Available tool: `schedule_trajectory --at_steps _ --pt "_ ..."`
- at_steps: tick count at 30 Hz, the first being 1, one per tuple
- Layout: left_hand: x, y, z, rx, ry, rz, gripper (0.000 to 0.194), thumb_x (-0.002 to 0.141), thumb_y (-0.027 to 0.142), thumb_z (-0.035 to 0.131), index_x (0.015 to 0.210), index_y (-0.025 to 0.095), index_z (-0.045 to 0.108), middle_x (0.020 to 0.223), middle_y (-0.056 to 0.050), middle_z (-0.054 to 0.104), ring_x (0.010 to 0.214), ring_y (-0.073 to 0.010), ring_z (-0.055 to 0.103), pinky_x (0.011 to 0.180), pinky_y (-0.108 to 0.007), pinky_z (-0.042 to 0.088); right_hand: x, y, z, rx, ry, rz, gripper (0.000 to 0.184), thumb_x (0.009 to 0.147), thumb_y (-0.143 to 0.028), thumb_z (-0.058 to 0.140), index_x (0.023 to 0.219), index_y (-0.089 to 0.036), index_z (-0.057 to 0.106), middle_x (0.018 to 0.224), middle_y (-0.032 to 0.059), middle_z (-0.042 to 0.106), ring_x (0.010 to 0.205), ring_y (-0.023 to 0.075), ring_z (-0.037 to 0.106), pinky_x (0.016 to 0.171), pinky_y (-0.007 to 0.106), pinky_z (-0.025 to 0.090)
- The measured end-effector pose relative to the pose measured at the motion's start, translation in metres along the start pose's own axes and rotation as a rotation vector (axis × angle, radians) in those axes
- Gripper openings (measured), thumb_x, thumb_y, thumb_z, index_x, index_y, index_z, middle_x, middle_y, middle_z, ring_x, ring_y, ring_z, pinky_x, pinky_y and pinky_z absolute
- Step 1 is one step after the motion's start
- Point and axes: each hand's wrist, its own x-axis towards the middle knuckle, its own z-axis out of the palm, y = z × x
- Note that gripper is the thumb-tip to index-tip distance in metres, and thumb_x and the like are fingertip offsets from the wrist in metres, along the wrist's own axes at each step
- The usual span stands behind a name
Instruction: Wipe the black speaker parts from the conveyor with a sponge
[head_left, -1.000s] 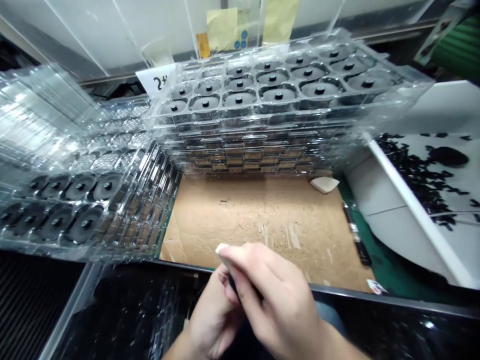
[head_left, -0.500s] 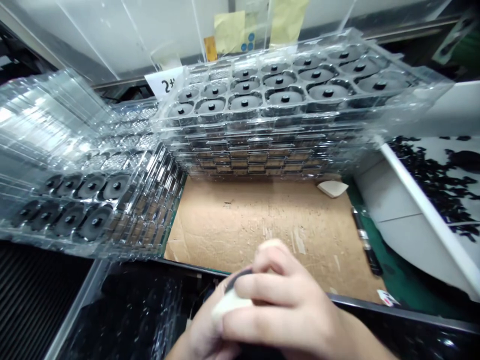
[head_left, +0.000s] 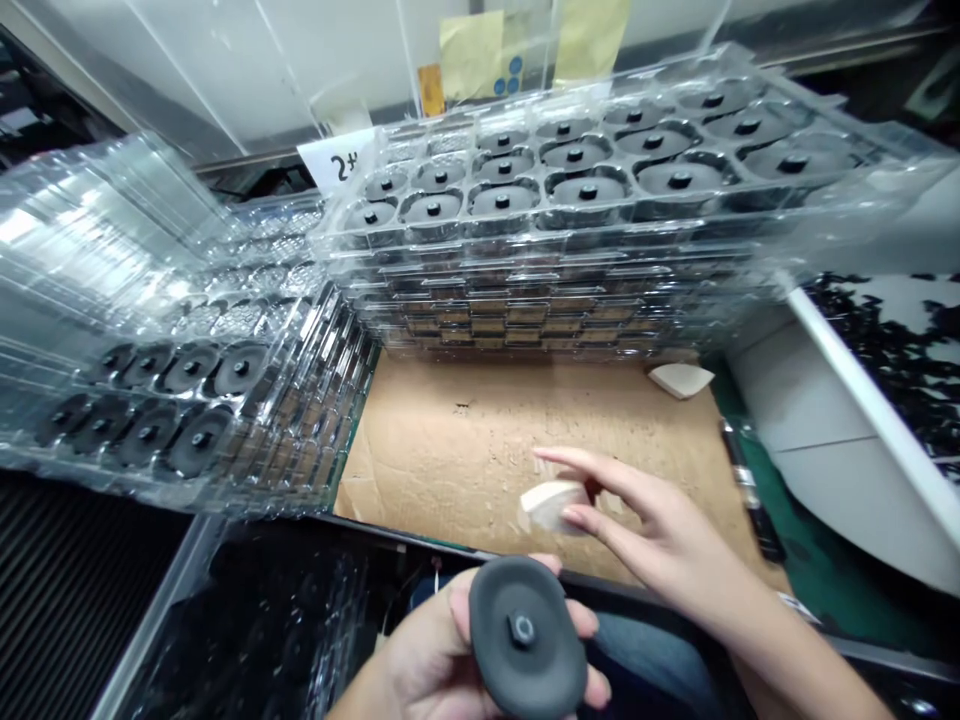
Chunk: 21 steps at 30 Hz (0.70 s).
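I'm logging: left grip (head_left: 427,665) curling under black rubber disc (head_left: 525,640), long axis pointing away from me, stud up | right grip (head_left: 660,530) spreading around pale sponge (head_left: 551,505), hold unclear | stacked plastic trays (head_left: 555,262) standing beyond

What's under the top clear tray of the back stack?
Under the top clear tray, more stacked clear trays show brownish patches through their sides; their cells' contents are covered.

Rubber disc (head_left: 521,640) is showing matte charcoal — sponge wedge (head_left: 550,505) showing cream — cardboard sheet (head_left: 442,450) showing tan, pale-scuffed.
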Motion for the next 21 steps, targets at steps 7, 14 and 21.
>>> schedule_trajectory --at_steps 7,14,21 --pt "-0.009 0.005 -0.001 0.089 0.109 0.119 0.057 0.053 0.040 0.081 0.103 0.018 0.066 0.109 -0.011 0.067 0.094 -0.0262 0.066 0.071 -0.029 0.056 -0.046 0.062 0.058 -0.248 0.126 0.212 0.025 0.087 -0.029 0.045 0.099 -0.020 0.065 0.106 0.0103 0.057 0.090 0.0212 0.064 0.068 0.034 0.055" --pt "-0.014 0.006 0.001 0.135 0.093 0.184 0.055 0.059 0.031 0.080 0.111 0.023 0.062 0.117 -0.007 0.064 0.103 -0.0254 0.062 0.081 -0.031 0.053 -0.054 0.062 0.064 -0.331 0.234 0.211 0.029 0.089 -0.024 0.040 0.107 -0.016 0.061 0.095 0.0101 0.059 0.070 0.0189 0.066 0.060 0.033 0.055" --pt "-0.011 -0.007 0.003 0.251 0.252 0.305 0.052 0.053 0.026 0.084 0.102 0.020 0.067 0.095 -0.006 0.070 0.086 -0.0192 0.065 0.076 -0.027 0.050 -0.026 -0.027 0.025 -0.202 0.301 -0.220 0.020 0.092 -0.026 0.043 0.106 -0.026 0.058 0.082 0.0003 0.066 0.069 0.0134 0.060 0.060 0.025 0.045"
